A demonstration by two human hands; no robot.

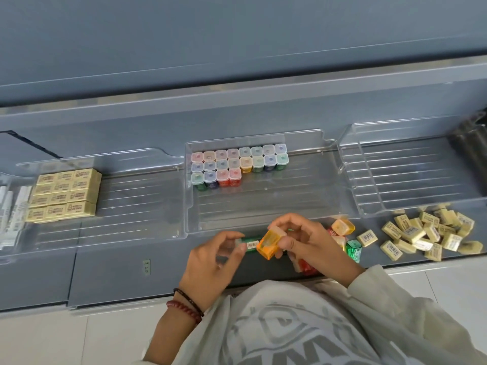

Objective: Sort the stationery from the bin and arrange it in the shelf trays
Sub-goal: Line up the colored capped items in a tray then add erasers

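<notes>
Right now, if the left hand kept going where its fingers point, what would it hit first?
Probably the orange sharpener in the right hand; the left hand, holding a green sharpener, points toward it. Depth is unclear.

Sharpeners in middle tray

a grey-blue shelf carries three clear trays side by side: a left tray, a middle tray and a right tray. in front of the right tray a loose heap of yellow erasers lies on the shelf, with a few coloured sharpeners just left of it.
</notes>
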